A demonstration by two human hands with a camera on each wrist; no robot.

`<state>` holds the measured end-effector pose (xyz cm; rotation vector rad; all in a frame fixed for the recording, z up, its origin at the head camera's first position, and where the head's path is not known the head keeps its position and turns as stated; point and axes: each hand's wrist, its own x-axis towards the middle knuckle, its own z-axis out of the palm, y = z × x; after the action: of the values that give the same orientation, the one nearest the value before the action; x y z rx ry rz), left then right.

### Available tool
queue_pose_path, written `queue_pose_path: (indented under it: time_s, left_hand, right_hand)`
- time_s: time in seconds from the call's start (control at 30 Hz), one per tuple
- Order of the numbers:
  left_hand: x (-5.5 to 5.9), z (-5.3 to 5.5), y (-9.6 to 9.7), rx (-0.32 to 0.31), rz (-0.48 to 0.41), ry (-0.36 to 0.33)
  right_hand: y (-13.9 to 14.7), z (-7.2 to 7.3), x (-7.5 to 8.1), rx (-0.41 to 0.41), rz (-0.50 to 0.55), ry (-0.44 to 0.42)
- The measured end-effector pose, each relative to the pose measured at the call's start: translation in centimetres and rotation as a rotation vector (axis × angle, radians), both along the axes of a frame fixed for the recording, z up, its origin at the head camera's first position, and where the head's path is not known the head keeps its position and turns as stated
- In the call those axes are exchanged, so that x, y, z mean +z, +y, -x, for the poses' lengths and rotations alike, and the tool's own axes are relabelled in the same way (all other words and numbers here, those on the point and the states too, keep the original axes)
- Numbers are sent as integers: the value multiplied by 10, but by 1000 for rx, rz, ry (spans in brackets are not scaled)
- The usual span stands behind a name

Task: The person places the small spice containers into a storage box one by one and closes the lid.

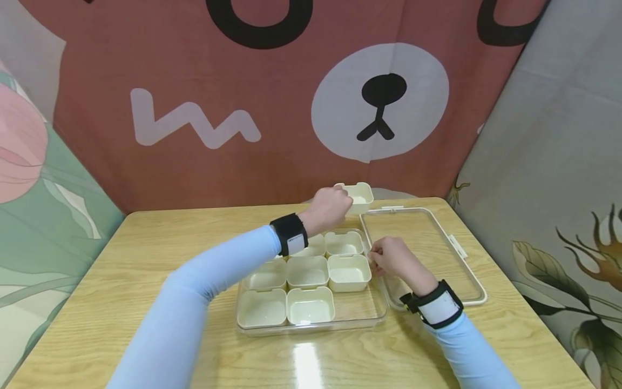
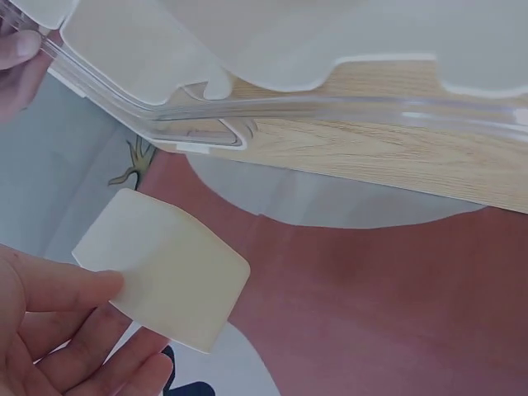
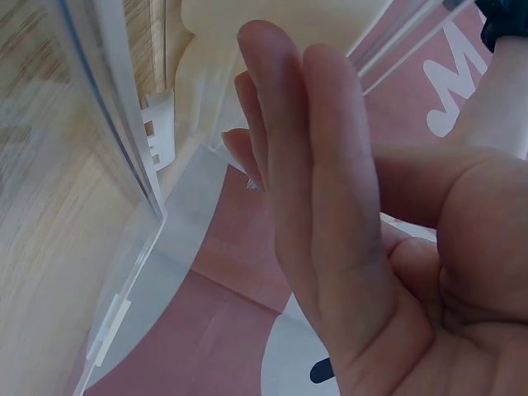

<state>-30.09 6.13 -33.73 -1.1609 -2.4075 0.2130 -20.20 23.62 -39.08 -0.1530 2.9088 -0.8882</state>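
Above the back edge of the table, my left hand (image 1: 330,207) pinches a small cream plastic bin (image 1: 360,199) with a notched rim. In the left wrist view the thumb lies on one side of this bin (image 2: 169,268), the fingers beneath. A clear plastic box (image 1: 357,320) stands on the table, holding several like cream bins (image 1: 311,307) in rows. Wood shows through its front right corner. My right hand (image 1: 396,259) grips the box's right wall between thumb and fingers; its fingers (image 3: 285,148) look fairly straight in the right wrist view. My left forearm hides part of the box.
Right of the box lies a clear lid with a white rim (image 1: 478,289) and side clips (image 1: 458,246), under my right hand. The wooden table (image 1: 160,254) meets a printed bear cloth (image 1: 286,167) at the back. Patterned cloths hang at both sides.
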Motion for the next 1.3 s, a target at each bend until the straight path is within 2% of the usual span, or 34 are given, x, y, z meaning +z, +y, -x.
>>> queue_pose_path:
  time_s: [0.17, 0.47, 0.7, 1.07, 1.3]
  left_hand:
    - [2, -8, -13, -15, -15, 13]
    - [0, -19, -33, -34, -34, 44]
    - [-2, -29, -46, -81, -78, 45]
    - [-5, -49, -57, -145, -104, 108]
    - [-7, -62, -61, -159, -120, 98]
  right_hand:
    - [0, -1, 0, 3, 18, -9]
    - [1, 0, -1, 22, 46, -11]
    - [3, 0, -2, 23, 59, -14]
    - [3, 1, -2, 41, 47, -1]
    - [3, 1, -1, 40, 57, 0]
